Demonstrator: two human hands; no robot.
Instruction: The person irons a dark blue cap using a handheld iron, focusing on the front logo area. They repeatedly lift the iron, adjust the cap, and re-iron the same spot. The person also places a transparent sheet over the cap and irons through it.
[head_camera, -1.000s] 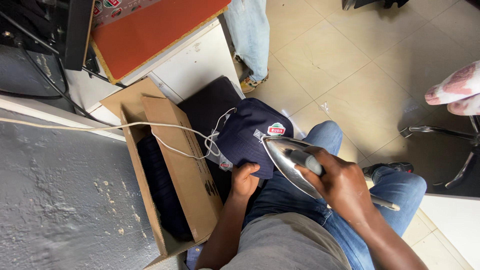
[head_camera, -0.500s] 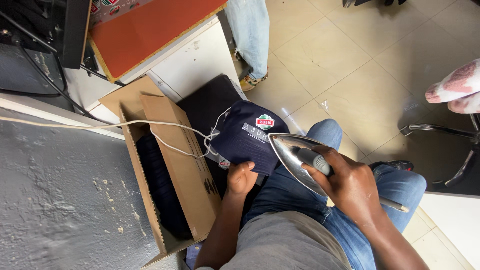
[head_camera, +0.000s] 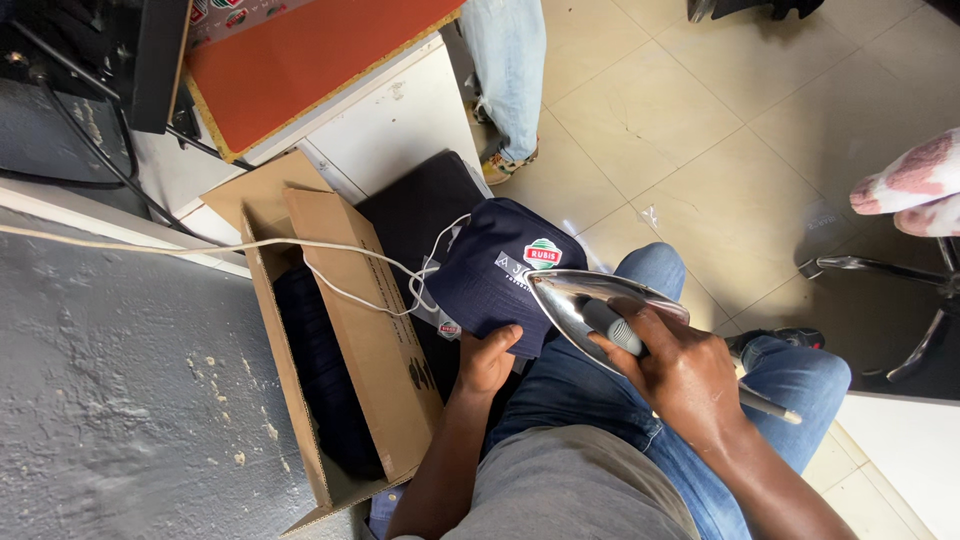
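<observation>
A dark navy cap (head_camera: 490, 270) with a small coloured patch on its front rests over my lap. My left hand (head_camera: 487, 362) grips its lower edge from below. My right hand (head_camera: 680, 370) is closed around the grey handle of a shiny metal iron (head_camera: 580, 300), whose pointed soleplate lies against the right side of the cap. A white cord (head_camera: 330, 262) runs from the cap area leftward across the cardboard box.
An open cardboard box (head_camera: 370, 350) holding dark folded fabric stands to my left beside a grey surface (head_camera: 120, 400). A red-topped table (head_camera: 300, 60) lies ahead. Another person's jeans leg (head_camera: 505, 70) stands on the tiled floor. A chair base (head_camera: 900, 290) sits at right.
The iron has stayed pressed at the cap's right side while the cap and both hands shifted slightly. The patch sits a little higher and more leftward than a second ago.
</observation>
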